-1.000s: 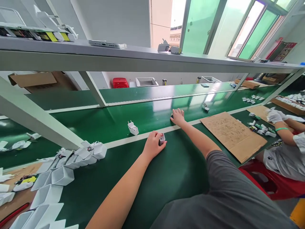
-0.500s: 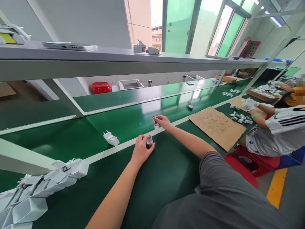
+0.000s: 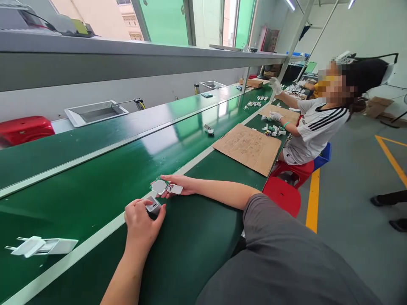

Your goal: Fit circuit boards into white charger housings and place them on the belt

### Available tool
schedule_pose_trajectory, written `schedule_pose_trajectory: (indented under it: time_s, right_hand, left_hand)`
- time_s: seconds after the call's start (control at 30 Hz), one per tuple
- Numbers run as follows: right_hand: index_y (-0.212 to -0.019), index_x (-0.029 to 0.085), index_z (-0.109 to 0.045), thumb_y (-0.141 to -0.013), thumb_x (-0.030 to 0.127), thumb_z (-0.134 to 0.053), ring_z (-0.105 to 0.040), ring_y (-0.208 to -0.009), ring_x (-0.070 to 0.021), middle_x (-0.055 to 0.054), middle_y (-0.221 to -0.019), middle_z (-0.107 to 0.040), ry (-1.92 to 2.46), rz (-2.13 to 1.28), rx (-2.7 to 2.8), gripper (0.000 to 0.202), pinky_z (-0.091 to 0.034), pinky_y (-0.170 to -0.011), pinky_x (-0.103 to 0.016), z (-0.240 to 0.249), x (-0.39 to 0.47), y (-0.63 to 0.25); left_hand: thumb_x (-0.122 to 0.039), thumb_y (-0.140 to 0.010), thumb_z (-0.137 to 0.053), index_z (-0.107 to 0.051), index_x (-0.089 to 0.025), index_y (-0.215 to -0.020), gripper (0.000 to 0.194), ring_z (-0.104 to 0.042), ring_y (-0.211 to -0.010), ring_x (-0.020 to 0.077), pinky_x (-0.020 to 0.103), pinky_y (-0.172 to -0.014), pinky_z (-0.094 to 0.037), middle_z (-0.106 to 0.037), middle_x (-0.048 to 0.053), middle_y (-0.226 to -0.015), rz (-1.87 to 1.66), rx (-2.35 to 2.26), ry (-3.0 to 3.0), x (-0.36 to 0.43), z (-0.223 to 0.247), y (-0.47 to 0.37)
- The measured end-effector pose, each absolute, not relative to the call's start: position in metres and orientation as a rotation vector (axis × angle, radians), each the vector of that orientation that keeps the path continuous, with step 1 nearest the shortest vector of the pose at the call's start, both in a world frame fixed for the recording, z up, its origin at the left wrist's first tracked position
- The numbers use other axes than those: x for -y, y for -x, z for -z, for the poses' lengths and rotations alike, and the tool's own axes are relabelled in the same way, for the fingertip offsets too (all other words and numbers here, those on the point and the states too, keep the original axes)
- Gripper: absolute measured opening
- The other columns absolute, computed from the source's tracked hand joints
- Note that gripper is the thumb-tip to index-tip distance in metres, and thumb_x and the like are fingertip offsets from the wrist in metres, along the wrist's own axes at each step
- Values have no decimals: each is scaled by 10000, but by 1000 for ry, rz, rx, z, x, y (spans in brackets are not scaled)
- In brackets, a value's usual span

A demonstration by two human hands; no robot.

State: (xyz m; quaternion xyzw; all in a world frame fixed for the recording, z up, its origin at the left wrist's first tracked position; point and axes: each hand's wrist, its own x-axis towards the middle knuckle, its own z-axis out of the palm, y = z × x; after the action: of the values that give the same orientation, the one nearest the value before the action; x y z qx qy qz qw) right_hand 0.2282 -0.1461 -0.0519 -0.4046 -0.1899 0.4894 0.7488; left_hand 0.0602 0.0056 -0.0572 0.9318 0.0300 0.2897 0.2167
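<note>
My left hand [image 3: 142,220] is closed around a small white charger housing [image 3: 154,206], whose end with a slot faces up. Just beyond it, my right hand [image 3: 178,186] holds a charger circuit board [image 3: 159,186] with a white flat face and green edges. A small white piece [image 3: 176,189] hangs beside the board at my fingers. The two held parts are close together above the pale strip of the bench edge; whether they touch I cannot tell. On the green belt at the left lies a white plug charger case [image 3: 51,246] with its two pins pointing left.
A cardboard sheet [image 3: 249,148] lies on the bench to the right. Past it sits a co-worker [image 3: 321,123] in white gloves, near loose charger parts [image 3: 273,130]. Another part [image 3: 209,130] rests on the belt. A shelf [image 3: 143,63] runs overhead; a red stool [image 3: 282,197] stands at right.
The view has swung to the right. My right hand has turned, so the board's white face now shows. My left hand still grips the charger housing. The co-worker's one gloved hand is raised.
</note>
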Motion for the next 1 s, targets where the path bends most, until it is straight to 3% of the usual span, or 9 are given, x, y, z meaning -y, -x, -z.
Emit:
schedule_pose_trajectory:
  time_s: [0.2,0.33,0.43,0.67,0.87,1.0]
  right_hand:
    - [-1193,137,-683,-1103,346,-580,-773,-738,-189,-80,-883,-793,930,-1125,298,250,-655,-689,-262,41,151,-223]
    - [-1197,111,-679,-1159,468,-443,-709,-665,-151,-138,-970,-805,896,-1239,262,430,-622,-614,-232,39,154,-221]
    - [-1225,104,-675,-1177,470,-358,-705,-673,-149,-153,-978,-806,879,-1255,260,487,-618,-624,-231,40,156,-224]
    - [-1257,115,-686,-1169,478,-347,-680,-635,-155,-116,-862,-790,913,-1264,271,505,-589,-614,-233,39,159,-222]
    - [-1088,98,-725,-1129,533,-374,-499,-435,-123,-51,-599,-676,908,-1258,305,560,-406,-449,-202,35,164,-226]
    - [-972,109,-705,-1135,439,-244,-386,-368,-112,-18,-511,-603,822,-1315,405,590,-334,-405,-200,32,169,-226]
  left_hand:
    - [-462,-934,-667,-476,-247,-1124,345,-592,-1130,325,545,-1043,-523,-569,92,-1158,-770,-74,-2478,-3,56,-54]
    - [-399,-940,-685,-488,-244,-1208,367,-617,-1104,283,477,-1011,-544,-597,77,-1159,-695,-124,-2394,1,55,-49]
    - [-392,-943,-704,-485,-247,-1252,406,-625,-1136,273,458,-1018,-546,-609,84,-1210,-642,-172,-2349,2,57,-47]
    - [-405,-919,-757,-449,-249,-1323,532,-618,-1188,278,451,-1027,-544,-586,101,-1280,-605,-207,-2270,3,61,-45]
    - [-408,-908,-778,-456,-248,-1326,551,-615,-1152,272,451,-1007,-547,-585,111,-1290,-597,-186,-2251,2,62,-45]
    - [-405,-903,-788,-461,-253,-1333,560,-616,-1134,271,450,-994,-548,-589,110,-1279,-595,-183,-2236,3,62,-45]
